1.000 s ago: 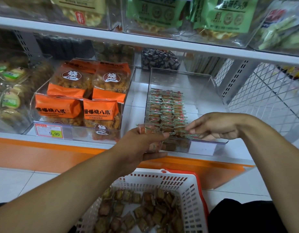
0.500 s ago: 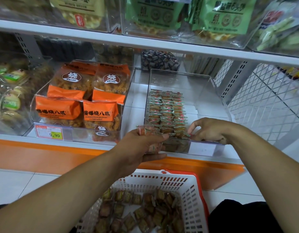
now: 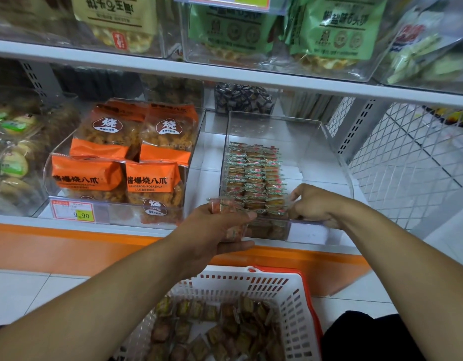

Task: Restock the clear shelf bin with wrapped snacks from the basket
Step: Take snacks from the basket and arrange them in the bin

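Observation:
A clear shelf bin (image 3: 311, 142) stands on the lower shelf, with neat rows of small wrapped snacks (image 3: 253, 175) along its left side. My left hand (image 3: 220, 230) is just in front of the bin's left corner, shut on a small stack of wrapped snacks (image 3: 220, 204). My right hand (image 3: 312, 204) reaches inside the bin at its front, fingertips on the nearest row of snacks; whether it pinches one is unclear. Below, a white basket (image 3: 290, 290) with a red rim holds several loose wrapped snacks (image 3: 225, 327).
A clear bin of orange snack bags (image 3: 126, 162) with a 9.90 price tag (image 3: 73, 212) stands to the left. The upper shelf (image 3: 225, 71) overhangs with green bags. A white wire mesh panel (image 3: 407, 162) closes off the right. A dark candy bin (image 3: 242, 100) sits behind.
My right hand has dropped from above the bin's front edge down into the bin, onto the front row of snacks. My left hand has held still with its stack.

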Tool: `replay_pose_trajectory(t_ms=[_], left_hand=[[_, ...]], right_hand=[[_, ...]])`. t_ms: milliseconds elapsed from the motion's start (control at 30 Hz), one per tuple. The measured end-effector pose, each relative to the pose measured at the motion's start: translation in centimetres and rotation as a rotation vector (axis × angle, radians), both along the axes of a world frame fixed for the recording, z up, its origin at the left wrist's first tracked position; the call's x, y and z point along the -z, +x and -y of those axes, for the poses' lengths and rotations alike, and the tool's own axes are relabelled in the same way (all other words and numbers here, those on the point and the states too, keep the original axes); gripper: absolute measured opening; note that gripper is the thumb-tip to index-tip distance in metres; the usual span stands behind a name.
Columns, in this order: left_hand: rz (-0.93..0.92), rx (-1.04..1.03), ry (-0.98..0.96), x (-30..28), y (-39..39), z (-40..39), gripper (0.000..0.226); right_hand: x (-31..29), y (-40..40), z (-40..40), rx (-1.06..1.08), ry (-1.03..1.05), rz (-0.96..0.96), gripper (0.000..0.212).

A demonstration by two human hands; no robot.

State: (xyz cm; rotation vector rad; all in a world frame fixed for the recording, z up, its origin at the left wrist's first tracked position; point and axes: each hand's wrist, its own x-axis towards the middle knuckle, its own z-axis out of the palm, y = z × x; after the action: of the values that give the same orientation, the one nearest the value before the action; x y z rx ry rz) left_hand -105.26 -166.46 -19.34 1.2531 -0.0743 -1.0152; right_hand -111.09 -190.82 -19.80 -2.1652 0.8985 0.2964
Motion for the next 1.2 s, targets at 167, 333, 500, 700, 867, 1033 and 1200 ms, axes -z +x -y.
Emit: replay_pose_trajectory(t_ms=[167, 333, 500, 700, 867, 1033, 1200], left_hand=[[-0.007, 0.000, -0.001, -0.1, 0.0, -0.1, 0.061], [-0.009, 0.014, -0.001, -0.4, 0.2, -0.2, 0.059], [-0.002, 0.005, 0.013, -0.3, 0.2, -0.1, 0.061], [-0.028, -0.006, 0.011, -0.3, 0.1, -0.3, 0.061], [-0.058, 0.061, -0.066, -0.8, 0.3, -0.5, 0.035], [-0.017, 0.111, -0.169, -1.7, 0.1, -0.7, 0.041], [-0.026, 0.170, -0.181, -2.3, 0.1, -1.0, 0.076]], right_hand=[[0.3, 0.3, 0.2, 0.173, 0.212, 0.056, 0.023], [0.0, 0.0, -0.1, 0.149, 0.250, 0.056, 0.031], [-0.7, 0.1, -0.3, 0.075, 0.145, -0.011, 0.032], [-2.0, -0.6, -1.0, -0.065, -0.099, -0.107, 0.054], [-4.5, -1.5, -4.3, -0.257, -0.206, 0.368, 0.038], [-5.1, -2.0, -8.0, -0.466, 0.037, 0.559, 0.029], [-4.4, -2.2, -8.2, -0.448, 0.042, 0.521, 0.046]])
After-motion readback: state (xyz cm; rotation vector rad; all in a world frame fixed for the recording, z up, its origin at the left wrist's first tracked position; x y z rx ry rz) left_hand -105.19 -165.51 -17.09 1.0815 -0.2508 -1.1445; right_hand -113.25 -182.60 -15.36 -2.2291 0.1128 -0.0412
